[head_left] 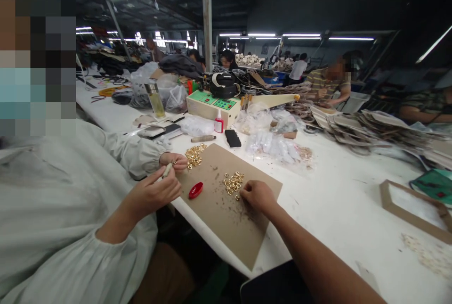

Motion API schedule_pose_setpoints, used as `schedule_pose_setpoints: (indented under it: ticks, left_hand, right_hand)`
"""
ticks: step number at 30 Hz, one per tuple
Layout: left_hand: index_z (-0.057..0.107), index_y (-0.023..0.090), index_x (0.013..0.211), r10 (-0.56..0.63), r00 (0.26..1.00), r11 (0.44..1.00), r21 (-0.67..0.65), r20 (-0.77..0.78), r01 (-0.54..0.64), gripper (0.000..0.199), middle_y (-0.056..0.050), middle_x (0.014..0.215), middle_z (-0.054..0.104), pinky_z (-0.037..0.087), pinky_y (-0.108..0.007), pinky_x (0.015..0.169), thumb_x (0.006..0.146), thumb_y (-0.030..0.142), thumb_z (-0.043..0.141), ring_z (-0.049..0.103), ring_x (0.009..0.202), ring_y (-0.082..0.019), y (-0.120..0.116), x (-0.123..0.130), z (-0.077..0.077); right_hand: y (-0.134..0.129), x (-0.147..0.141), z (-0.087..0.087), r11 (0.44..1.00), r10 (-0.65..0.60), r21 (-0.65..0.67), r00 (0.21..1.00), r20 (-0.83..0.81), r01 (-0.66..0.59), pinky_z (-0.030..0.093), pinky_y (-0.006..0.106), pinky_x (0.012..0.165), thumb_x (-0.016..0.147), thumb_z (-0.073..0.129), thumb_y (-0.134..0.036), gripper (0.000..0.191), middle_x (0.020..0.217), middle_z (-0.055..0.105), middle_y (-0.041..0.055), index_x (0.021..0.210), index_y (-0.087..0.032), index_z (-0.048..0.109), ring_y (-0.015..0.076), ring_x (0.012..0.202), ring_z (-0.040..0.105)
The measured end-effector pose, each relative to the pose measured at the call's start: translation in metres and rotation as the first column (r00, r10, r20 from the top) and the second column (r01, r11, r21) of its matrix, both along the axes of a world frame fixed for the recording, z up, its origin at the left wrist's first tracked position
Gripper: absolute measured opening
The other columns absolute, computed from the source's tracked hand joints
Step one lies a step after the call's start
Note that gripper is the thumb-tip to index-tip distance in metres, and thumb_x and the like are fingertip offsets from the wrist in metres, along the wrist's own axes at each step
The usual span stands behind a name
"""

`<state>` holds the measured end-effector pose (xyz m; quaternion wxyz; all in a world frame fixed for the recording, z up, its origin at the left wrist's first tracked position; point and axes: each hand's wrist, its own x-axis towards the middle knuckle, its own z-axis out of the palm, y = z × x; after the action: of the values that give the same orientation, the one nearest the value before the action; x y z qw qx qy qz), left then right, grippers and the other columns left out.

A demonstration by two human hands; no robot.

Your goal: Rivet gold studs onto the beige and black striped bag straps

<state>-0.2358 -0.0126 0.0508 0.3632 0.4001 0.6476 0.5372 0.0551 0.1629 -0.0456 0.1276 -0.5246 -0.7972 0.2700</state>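
Where the bare forearm enters from the lower right, the right hand (pixel 259 195) is seen lying knuckles-up on a cardboard sheet (pixel 226 228), its fingers curled down at the edge of a small heap of gold rings (pixel 233 183). Whether a ring is pinched under the fingertips cannot be told. The left hand is not shown.

The rings are judged light, hard and smooth. They are likely to slide and scatter on the board, so each is best pinched singly across its rim between thumb and forefinger.

Just left of the heap a red dish (pixel 195 190) is set. Beyond it, a co-worker's hands (pixel 155 193) in pale sleeves are closed on a small tool beside a second ring pile (pixel 195 154). Farther along the white table (pixel 335 209), a green control box (pixel 212 103) is placed.
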Motion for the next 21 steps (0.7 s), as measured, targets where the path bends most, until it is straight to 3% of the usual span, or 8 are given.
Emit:
schedule_pose_setpoints:
  ticks: [2, 4, 8, 9, 12, 14, 17, 21]
  left_hand:
    - [0.071, 0.016, 0.071, -0.023, 0.997, 0.998, -0.056, 0.073, 0.027, 0.038, 0.008, 0.102, 0.076, 0.055, -0.026, 0.108, 0.090, 0.047, 0.058, 0.035, 0.159, -0.022, 0.000, 0.006, 0.001]
    - [0.074, 0.018, 0.074, -0.074, 0.975, 0.977, -0.178, 0.211, 0.113, 0.037, 0.003, 0.101, 0.078, 0.059, -0.032, 0.102, 0.084, 0.053, 0.066, 0.047, 0.151, -0.027, -0.006, 0.036, -0.008]
    - [0.081, 0.021, 0.103, -0.172, 0.908, 0.885, -0.346, 0.381, 0.313, 0.056, -0.012, 0.108, 0.079, 0.062, -0.050, 0.101, 0.057, 0.051, 0.091, 0.064, 0.131, -0.039, -0.048, 0.160, -0.059]
    - [0.079, 0.019, 0.110, -0.192, 0.891, 0.861, -0.366, 0.411, 0.354, 0.061, -0.012, 0.115, 0.078, 0.060, -0.050, 0.107, 0.060, 0.053, 0.089, 0.064, 0.132, -0.038, -0.061, 0.193, -0.074]
    - [0.070, 0.016, 0.130, -0.046, 0.835, 0.916, -0.310, 0.548, 0.255, 0.071, -0.009, 0.131, 0.073, 0.052, -0.044, 0.119, 0.073, 0.059, 0.078, 0.066, 0.131, -0.032, -0.083, 0.259, -0.099]
    - [0.067, 0.015, 0.133, -0.026, 0.809, 0.925, -0.292, 0.588, 0.242, 0.070, -0.010, 0.130, 0.073, 0.055, -0.041, 0.116, 0.074, 0.052, 0.079, 0.069, 0.126, -0.030, -0.076, 0.274, -0.099]
    - [0.068, 0.011, 0.129, -0.101, 0.790, 0.908, -0.269, 0.605, 0.322, 0.067, -0.012, 0.123, 0.076, 0.060, -0.038, 0.104, 0.073, 0.044, 0.082, 0.074, 0.114, -0.029, -0.050, 0.273, -0.083]
    - [0.071, 0.011, 0.123, -0.293, 0.785, 0.836, -0.253, 0.545, 0.487, 0.057, -0.011, 0.120, 0.077, 0.061, -0.034, 0.097, 0.075, 0.040, 0.080, 0.075, 0.109, -0.028, -0.032, 0.267, -0.068]
  right_hand:
    - [0.005, 0.019, 0.005, 1.000, -0.014, -0.015, 1.000, -0.023, 0.014, 0.038, 0.029, 0.067, 0.080, 0.070, -0.032, 0.013, 0.078, 0.072, 0.0044, 0.075, -0.020, 0.073, 0.0173, 0.072, 0.061]
    - [0.005, 0.052, 0.013, 0.998, -0.050, -0.030, 0.996, -0.069, 0.048, 0.041, 0.028, 0.069, 0.082, 0.070, -0.033, 0.014, 0.082, 0.073, 0.0039, 0.078, -0.020, 0.073, 0.0166, 0.074, 0.063]
    - [-0.021, 0.151, 0.031, 0.973, -0.227, -0.071, 0.959, -0.168, 0.218, 0.047, 0.028, 0.071, 0.089, 0.064, -0.046, 0.026, 0.082, 0.074, 0.0013, 0.089, -0.021, 0.073, 0.0152, 0.072, 0.065]
    - [-0.035, 0.177, 0.033, 0.957, -0.289, -0.079, 0.941, -0.178, 0.279, 0.048, 0.028, 0.070, 0.089, 0.063, -0.049, 0.029, 0.081, 0.073, 0.0010, 0.091, -0.021, 0.073, 0.0155, 0.072, 0.066]
    - [-0.086, 0.237, 0.030, 0.893, -0.450, -0.074, 0.875, -0.179, 0.444, 0.049, 0.030, 0.070, 0.087, 0.064, -0.054, 0.034, 0.081, 0.073, 0.0012, 0.094, -0.022, 0.073, 0.0174, 0.073, 0.066]
    - [-0.119, 0.257, 0.020, 0.861, -0.506, -0.050, 0.843, -0.183, 0.507, 0.049, 0.031, 0.074, 0.087, 0.065, -0.053, 0.033, 0.083, 0.073, 0.0017, 0.093, -0.022, 0.073, 0.0185, 0.076, 0.067]
    - [-0.152, 0.261, 0.001, 0.854, -0.509, -0.006, 0.833, -0.216, 0.520, 0.048, 0.033, 0.081, 0.088, 0.066, -0.050, 0.027, 0.093, 0.075, 0.0020, 0.092, -0.024, 0.074, 0.0192, 0.083, 0.067]
    - [-0.167, 0.248, -0.017, 0.914, -0.338, 0.158, 0.916, -0.215, 0.374, 0.045, 0.034, 0.091, 0.094, 0.065, -0.043, 0.019, 0.100, 0.074, 0.0018, 0.092, -0.026, 0.073, 0.0204, 0.096, 0.065]
